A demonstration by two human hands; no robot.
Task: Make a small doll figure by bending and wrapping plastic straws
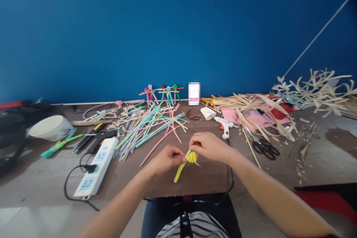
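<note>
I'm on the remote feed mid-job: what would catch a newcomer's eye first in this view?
First comes the coiled yellow straw, pinched at the centre foreground between the left hand and right hand. Just beyond them fans a heap of pastel straws, with small straw figures standing behind it against the blue wall. Off to the right, a large tangle of dried leaf strips rises at the far side of the view.

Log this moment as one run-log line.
left hand: holds yellow drinking straw | right hand: grips its coiled end | nearby: hot glue gun
</note>
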